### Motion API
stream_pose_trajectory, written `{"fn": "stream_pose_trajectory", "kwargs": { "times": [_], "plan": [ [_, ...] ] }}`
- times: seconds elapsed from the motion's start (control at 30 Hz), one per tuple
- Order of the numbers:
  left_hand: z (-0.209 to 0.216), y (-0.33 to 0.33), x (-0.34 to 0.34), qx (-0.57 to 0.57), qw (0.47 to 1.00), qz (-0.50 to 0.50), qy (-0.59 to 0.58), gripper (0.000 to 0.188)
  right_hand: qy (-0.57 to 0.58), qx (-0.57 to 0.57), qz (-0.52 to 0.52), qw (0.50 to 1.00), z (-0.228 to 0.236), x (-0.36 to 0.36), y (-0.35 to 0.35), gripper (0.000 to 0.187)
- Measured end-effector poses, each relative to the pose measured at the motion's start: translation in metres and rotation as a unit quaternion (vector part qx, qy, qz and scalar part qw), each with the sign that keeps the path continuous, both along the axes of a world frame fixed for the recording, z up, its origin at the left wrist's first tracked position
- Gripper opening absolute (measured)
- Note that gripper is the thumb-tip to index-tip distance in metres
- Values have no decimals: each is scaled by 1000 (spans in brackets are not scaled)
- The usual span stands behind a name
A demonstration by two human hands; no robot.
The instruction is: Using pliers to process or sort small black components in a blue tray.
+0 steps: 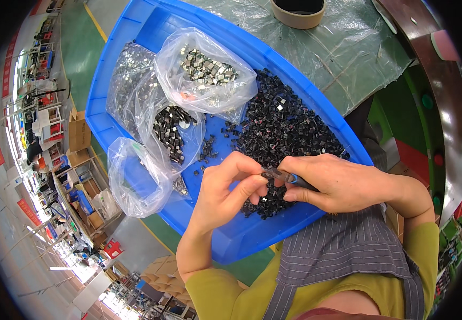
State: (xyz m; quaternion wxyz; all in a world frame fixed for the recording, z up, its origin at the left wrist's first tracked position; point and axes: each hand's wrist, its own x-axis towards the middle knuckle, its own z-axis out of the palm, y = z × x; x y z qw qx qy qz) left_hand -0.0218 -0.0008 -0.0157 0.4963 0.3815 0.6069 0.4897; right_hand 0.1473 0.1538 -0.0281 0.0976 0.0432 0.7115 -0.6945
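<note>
Right fingers (305, 197) grip a slim metal-tipped tool (295, 180), left fingers (249, 186) pinch an indistinct piece (267, 172), over blocky black bits (289, 122) at centre.

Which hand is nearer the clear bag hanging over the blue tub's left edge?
Left. The left hand is to the right of the clear bag, apart from it; the right hand is farther right.
</note>
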Motion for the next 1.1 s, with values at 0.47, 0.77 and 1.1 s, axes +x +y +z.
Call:
{"fn": "stream_pose_trajectory", "kwargs": {
  "times": [0.47, 0.77, 1.1],
  "plan": [
    [6, 6, -5, -105, 993, -36, -32, 7, -44, 21, 56, 997, -1, 0, 1, 31],
    [3, 4, 2, -80, 995, 2, -67, 8, -53, 58, 16, 997, 6, -3, -1, 29],
    [6, 9, 5, -143, 958, 48, -243, 21, 112, 386, -137, 905, -14, -4, -23, 23]
  ]
}}
